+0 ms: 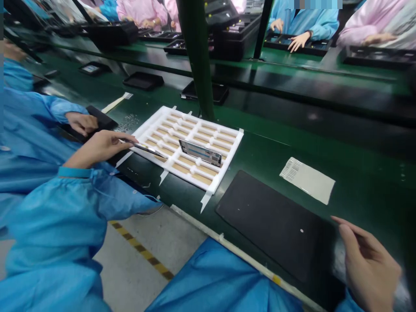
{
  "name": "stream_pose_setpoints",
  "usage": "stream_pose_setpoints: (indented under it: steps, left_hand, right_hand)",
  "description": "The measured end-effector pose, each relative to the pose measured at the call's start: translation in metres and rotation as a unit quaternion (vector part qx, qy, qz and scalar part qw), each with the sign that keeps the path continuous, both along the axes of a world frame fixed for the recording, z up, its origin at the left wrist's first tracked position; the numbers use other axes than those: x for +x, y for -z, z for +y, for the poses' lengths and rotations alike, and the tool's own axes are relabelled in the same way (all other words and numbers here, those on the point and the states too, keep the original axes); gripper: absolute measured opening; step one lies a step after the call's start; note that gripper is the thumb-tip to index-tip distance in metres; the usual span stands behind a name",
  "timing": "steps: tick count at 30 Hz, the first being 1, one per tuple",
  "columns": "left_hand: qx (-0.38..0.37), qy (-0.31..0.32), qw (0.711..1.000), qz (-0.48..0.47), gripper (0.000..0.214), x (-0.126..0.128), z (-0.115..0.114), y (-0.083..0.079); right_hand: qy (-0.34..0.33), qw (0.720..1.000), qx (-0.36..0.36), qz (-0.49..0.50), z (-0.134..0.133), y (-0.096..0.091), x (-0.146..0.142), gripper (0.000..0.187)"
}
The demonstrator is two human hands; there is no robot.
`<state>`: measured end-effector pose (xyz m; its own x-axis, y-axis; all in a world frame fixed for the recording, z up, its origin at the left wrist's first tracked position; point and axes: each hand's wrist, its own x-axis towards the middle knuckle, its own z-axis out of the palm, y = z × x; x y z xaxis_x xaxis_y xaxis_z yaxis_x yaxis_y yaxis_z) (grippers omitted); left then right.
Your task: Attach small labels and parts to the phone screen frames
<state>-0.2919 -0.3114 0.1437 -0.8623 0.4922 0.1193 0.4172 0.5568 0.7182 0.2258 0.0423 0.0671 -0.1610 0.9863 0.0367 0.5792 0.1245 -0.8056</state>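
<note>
My left hand (102, 147) pinches a thin, flat phone-like panel (151, 150) by its end, tilted over the near left part of a white slotted tray (224, 171). A similar metal-edged phone frame (199, 152) stands on its long side in one of the tray's slots. At the lower right, my right hand (370, 264) hovers by the right end of a black mat (263, 216), thumb and forefinger drawn together. Whatever is between those fingertips, if anything, cannot be made out. A small white dot (301, 230) lies on the mat.
A sheet of pale labels (312, 182) lies beyond the mat. Left of me, a co-worker's hand (82, 123) rests by a dark pad, near scattered small bits (128, 122). A green post (198, 60) rises behind the tray. Black trays (143, 81) and other workers are farther back.
</note>
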Motion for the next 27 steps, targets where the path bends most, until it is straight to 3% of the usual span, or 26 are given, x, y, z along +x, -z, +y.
stream_pose_setpoints:
  steps: [3,7,12,16,19,22,24,27]
  left_hand:
    - [-0.162,0.070,0.982,0.062,0.061,-0.012,-0.001,0.003]
    - [-0.178,0.113,0.975,0.070,0.072,-0.021,0.012,0.005]
    - [-0.208,0.161,0.962,0.075,0.072,-0.023,0.024,0.007]
    - [-0.230,0.154,0.954,0.118,0.078,-0.004,0.031,0.000]
    - [-0.207,0.183,0.948,0.156,0.067,0.035,0.064,-0.007]
    - [-0.158,0.309,0.913,0.215,0.050,0.075,0.119,-0.005]
    - [-0.207,0.339,0.890,0.225,0.046,0.090,0.152,0.000]
    - [-0.305,0.304,0.873,0.227,0.033,0.091,0.175,0.008]
  right_hand:
    - [0.010,1.000,-0.015,-0.001,-0.002,-0.002,-0.001,0.037]
    - [0.009,1.000,-0.026,-0.009,-0.001,-0.003,-0.002,0.036]
    - [0.004,0.999,-0.046,-0.008,0.001,-0.004,-0.002,0.032]
    - [0.004,1.000,-0.029,-0.002,0.002,0.004,-0.001,0.042]
    - [0.000,1.000,-0.016,0.003,0.002,0.011,0.000,0.048]
    - [-0.007,1.000,-0.014,0.014,0.003,0.013,0.000,0.046]
    - [-0.011,1.000,-0.005,0.025,0.003,0.012,0.000,0.046]
    - [-0.013,0.999,0.007,0.048,0.003,0.011,0.003,0.045]
